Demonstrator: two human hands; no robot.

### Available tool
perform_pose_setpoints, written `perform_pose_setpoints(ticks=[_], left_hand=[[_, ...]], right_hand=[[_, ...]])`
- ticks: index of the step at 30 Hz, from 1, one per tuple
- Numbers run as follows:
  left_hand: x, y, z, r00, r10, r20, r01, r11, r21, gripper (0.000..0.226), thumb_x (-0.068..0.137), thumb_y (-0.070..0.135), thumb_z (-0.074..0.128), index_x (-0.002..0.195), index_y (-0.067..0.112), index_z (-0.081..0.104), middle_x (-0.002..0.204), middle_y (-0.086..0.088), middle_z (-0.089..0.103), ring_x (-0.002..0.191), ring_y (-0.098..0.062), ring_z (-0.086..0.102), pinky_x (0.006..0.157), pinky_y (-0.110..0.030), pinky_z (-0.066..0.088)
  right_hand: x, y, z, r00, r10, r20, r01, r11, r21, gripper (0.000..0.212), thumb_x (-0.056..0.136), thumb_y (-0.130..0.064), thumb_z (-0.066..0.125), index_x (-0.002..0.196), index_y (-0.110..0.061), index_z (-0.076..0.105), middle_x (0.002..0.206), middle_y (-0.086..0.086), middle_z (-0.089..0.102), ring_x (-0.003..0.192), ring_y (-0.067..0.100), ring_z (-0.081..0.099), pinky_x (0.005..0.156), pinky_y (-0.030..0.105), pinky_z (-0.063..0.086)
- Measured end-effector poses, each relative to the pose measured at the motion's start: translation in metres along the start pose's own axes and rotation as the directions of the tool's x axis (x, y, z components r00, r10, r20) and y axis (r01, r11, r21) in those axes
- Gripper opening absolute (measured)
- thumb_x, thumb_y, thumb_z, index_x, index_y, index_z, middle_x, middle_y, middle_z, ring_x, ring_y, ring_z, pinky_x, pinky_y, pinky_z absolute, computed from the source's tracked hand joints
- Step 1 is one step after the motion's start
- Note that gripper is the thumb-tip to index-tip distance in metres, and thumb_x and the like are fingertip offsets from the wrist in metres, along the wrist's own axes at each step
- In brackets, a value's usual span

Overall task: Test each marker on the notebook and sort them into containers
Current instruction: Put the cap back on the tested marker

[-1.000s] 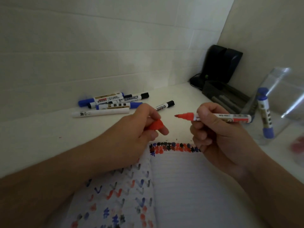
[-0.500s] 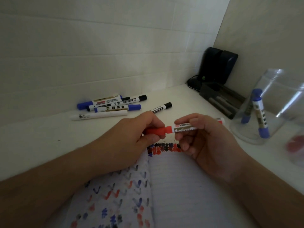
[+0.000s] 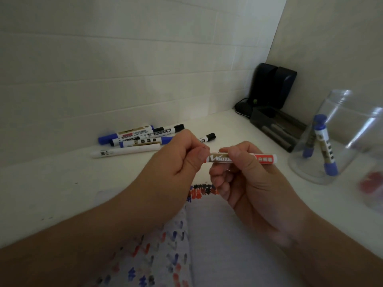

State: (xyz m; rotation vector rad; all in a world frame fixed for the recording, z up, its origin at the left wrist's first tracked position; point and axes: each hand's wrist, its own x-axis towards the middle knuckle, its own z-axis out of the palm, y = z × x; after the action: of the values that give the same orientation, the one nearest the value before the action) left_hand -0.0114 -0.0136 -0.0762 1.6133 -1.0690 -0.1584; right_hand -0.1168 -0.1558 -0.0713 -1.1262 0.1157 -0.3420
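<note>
A red whiteboard marker (image 3: 263, 158) lies level between my two hands above the open notebook (image 3: 217, 241). My right hand (image 3: 244, 179) pinches its white barrel. My left hand (image 3: 176, 160) is curled round its cap end, which is hidden inside the fist. The notebook's pages carry red, blue and black test marks. Several markers (image 3: 134, 139), blue, black and one white, lie in a loose pile near the back wall. A clear container (image 3: 323, 146) at the right holds two blue markers.
A second clear container (image 3: 373, 181) at the far right edge holds something red and blurred. A dark tray (image 3: 275, 129) and black speakers (image 3: 269, 88) stand in the back right corner. White walls close off the back and right.
One second ago the marker was uncapped, its red cap in my left hand. The cap has gone onto the tip and my hands have come together.
</note>
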Motion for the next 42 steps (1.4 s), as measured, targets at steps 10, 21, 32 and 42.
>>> perform_pose_setpoints(ticks=[10, 21, 32, 42], left_hand=[[-0.005, -0.006, 0.003, 0.964, -0.099, 0.245, -0.006, 0.919, 0.395, 0.011, 0.101, 0.048, 0.048, 0.098, 0.038, 0.049, 0.076, 0.008, 0.063, 0.061, -0.006, 0.055, 0.055, -0.019, 0.043], [0.021, 0.076, 0.089, 0.899, -0.122, 0.421, 0.057, 0.985, 0.164, 0.011, 0.093, 0.044, 0.066, 0.103, 0.050, 0.066, 0.094, 0.015, 0.072, 0.082, -0.008, 0.069, 0.069, -0.032, 0.058], [0.034, 0.088, 0.136, 0.899, -0.020, 0.438, -0.041, 0.991, 0.129, 0.014, 0.091, 0.041, 0.068, 0.102, 0.049, 0.068, 0.098, 0.015, 0.066, 0.084, -0.001, 0.064, 0.070, -0.017, 0.050], [0.071, -0.009, 0.032, 0.992, -0.098, 0.081, 0.005, 0.664, 0.747, 0.029, 0.095, 0.034, 0.061, 0.124, 0.033, 0.061, 0.118, -0.001, 0.056, 0.111, -0.023, 0.054, 0.093, -0.037, 0.047]], right_hand=[[0.009, -0.011, -0.018, 0.977, -0.092, -0.194, 0.011, 0.923, -0.385, 0.020, 0.097, -0.023, 0.068, 0.089, -0.005, 0.062, 0.062, 0.008, 0.052, 0.050, 0.016, 0.045, 0.047, 0.025, 0.038], [-0.115, -0.064, -0.065, 0.783, -0.179, -0.596, 0.122, 0.983, -0.135, 0.030, 0.106, -0.031, 0.054, 0.095, -0.008, 0.069, 0.064, 0.008, 0.061, 0.052, 0.016, 0.055, 0.054, 0.027, 0.041], [-0.139, -0.160, -0.134, 0.487, -0.529, -0.695, 0.281, 0.849, -0.448, 0.023, 0.104, -0.035, 0.052, 0.105, -0.013, 0.059, 0.082, 0.015, 0.069, 0.057, 0.020, 0.059, 0.051, 0.026, 0.043], [-0.083, -0.104, -0.060, 0.736, -0.612, -0.290, 0.310, 0.685, -0.659, 0.033, 0.099, 0.000, 0.057, 0.119, -0.026, 0.057, 0.071, 0.006, 0.061, 0.054, 0.020, 0.053, 0.050, 0.026, 0.045]])
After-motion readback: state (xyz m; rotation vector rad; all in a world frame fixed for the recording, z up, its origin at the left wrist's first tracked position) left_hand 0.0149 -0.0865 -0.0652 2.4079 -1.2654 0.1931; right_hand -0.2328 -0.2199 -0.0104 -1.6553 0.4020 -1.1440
